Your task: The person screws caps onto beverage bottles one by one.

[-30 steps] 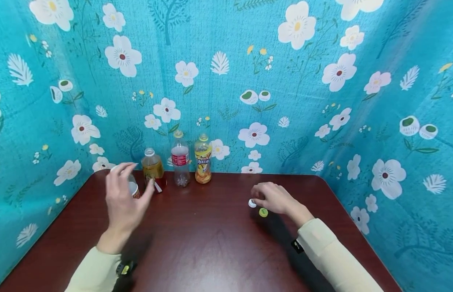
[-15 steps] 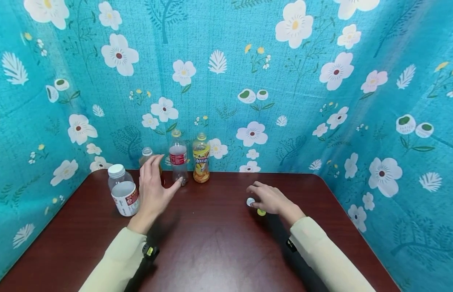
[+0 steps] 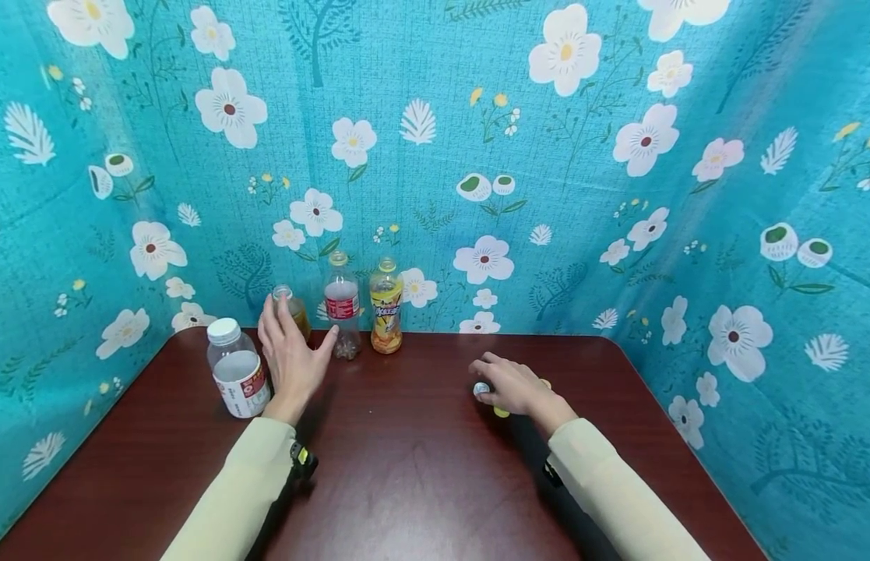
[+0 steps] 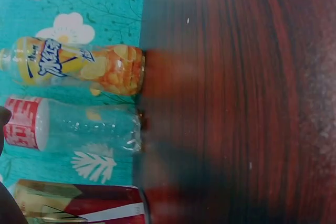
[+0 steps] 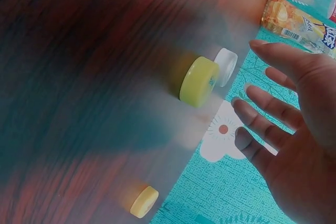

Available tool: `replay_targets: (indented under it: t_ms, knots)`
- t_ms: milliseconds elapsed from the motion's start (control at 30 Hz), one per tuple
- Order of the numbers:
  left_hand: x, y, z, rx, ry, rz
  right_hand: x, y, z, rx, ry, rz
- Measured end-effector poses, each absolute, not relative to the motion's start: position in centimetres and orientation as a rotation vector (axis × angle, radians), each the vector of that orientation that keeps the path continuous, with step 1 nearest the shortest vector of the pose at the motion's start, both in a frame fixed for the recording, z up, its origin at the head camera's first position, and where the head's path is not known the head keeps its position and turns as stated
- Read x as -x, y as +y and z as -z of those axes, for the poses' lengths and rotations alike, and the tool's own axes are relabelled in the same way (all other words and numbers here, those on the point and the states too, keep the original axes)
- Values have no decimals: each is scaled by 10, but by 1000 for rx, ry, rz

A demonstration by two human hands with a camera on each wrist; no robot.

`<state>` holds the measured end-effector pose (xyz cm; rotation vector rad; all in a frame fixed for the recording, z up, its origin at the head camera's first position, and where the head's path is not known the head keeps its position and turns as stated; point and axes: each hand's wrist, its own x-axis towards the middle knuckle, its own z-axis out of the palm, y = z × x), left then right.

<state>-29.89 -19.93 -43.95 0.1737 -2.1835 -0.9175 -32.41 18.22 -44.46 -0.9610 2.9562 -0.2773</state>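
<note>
Two hands above a dark red-brown table (image 3: pixel 420 475). The left hand (image 3: pixel 294 365) has its fingers and thumb spread apart and grips nothing; whether a fingertip touches the bottle behind it cannot be told. That bottle, gold-and-red-labelled (image 4: pixel 84 203), stands upright just beyond the left fingers and is partly hidden by them in the head view. Just left of this hand stands a clear jar with a white lid (image 3: pixel 240 375). Beyond and right of the thumb stands a clear red-labelled bottle (image 3: pixel 342 308); farther right of the same hand, a yellow-labelled iced-tea bottle (image 3: pixel 386 315), also upright. The right hand (image 3: pixel 515 386) is loosely bent, thumb apart from the fingers, holding nothing. White cap (image 5: pixel 226 67): near the right thumb tip. Yellow-green cap (image 5: pixel 199 81): near the white one, on the near side of the hand. Yellow cap (image 5: pixel 144 202): past the knuckles, on the side away from the thumb. Beyond both hands hangs a turquoise flowered cloth (image 3: pixel 435 156).
</note>
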Motion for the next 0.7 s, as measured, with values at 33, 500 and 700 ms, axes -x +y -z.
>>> replay_targets:
  t_ms: [33, 500, 700]
  knots:
    - [301, -200, 441, -191, -2187, 928, 324, 182, 445, 957, 2957, 278]
    - [318, -211, 457, -462, -2208, 1160, 331, 175, 455, 863, 2970, 206]
    - [324, -211, 460, -550, -2186, 1269, 332, 178, 457, 820, 2967, 134]
